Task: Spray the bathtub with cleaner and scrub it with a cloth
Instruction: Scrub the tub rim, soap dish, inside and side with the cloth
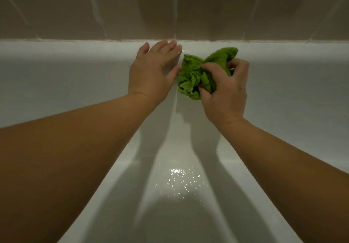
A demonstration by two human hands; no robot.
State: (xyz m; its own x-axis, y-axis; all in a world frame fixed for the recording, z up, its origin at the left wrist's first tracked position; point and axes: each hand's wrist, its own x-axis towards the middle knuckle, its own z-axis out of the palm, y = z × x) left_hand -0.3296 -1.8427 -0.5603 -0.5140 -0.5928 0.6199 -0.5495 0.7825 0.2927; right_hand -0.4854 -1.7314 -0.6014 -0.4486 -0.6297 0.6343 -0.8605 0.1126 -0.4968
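Green cloth [196,74] bunched, axis unclear, right hand [224,93] gripping.

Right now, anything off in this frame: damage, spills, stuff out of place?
Nothing damaged. The green cloth is bunched in the right hand against the bathtub's far wall; the left hand rests flat beside it. Droplets glisten on the tub floor, as expected when cleaning. Yellowish marks along the caulk line are the only blemish. No spray bottle in view.

wall: beige tiles [132,6] seen at 12 o'clock, split by pale grout lines [174,6]
joint: whitish sealant strip [75,39] run along the tile base, yellowed at 2 o'clock
light: dim, warm, shadows cast toward 6 o'clock
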